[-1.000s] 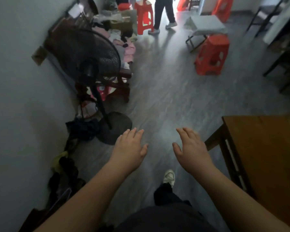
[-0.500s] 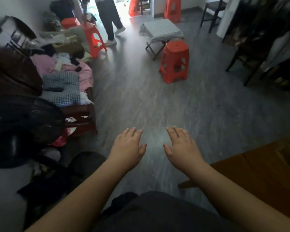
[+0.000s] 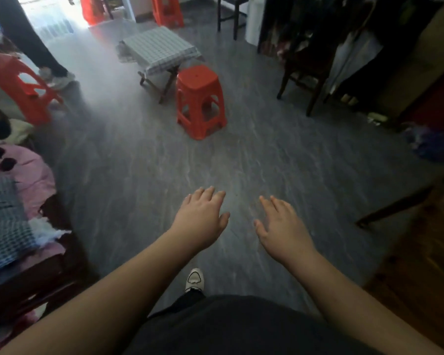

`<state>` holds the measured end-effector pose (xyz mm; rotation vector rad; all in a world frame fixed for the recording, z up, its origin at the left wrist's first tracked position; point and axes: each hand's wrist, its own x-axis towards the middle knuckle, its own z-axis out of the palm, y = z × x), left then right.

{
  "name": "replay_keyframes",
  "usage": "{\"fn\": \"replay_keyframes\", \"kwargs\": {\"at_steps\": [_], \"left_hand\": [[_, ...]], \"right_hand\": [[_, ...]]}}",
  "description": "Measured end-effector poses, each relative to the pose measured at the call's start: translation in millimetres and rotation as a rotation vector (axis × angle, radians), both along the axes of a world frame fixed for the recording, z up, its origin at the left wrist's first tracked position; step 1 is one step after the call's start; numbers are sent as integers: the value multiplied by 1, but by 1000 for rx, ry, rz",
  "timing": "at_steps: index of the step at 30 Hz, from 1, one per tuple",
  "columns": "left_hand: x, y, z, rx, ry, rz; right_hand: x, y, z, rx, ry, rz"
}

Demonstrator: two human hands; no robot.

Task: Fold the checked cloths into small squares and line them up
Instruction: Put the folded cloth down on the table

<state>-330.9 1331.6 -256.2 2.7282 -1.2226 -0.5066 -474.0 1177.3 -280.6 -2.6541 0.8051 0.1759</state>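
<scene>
Left hand (image 3: 200, 219) and right hand (image 3: 282, 226) hover over the floor (image 3: 164, 162), fingers (image 3: 210, 193) straight and empty; checked cloth (image 3: 3, 221) lies far left on pink fabric (image 3: 36, 175), probably crumpled, so grip 2 adjacent corners first for square edges.

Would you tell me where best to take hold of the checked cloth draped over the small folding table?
Probably pinch the checked cloth at its overhanging near hem, coming from the front left: that edge hangs loose, while the red stool crowds the right corner.
</scene>
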Motion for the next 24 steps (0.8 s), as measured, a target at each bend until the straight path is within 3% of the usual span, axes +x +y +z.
{"fn": "replay_keyframes", "kwargs": {"at_steps": [5, 12, 24], "left_hand": [[63, -62, 6, 9, 36, -192], [79, -196, 21, -29, 5, -497], [-46, -499, 31, -9, -91, -967]], "right_hand": [[43, -31, 16, 13, -8, -173], [27, -119, 27, 27, -44, -513], [-107, -343, 22, 39, -154, -921]]}}
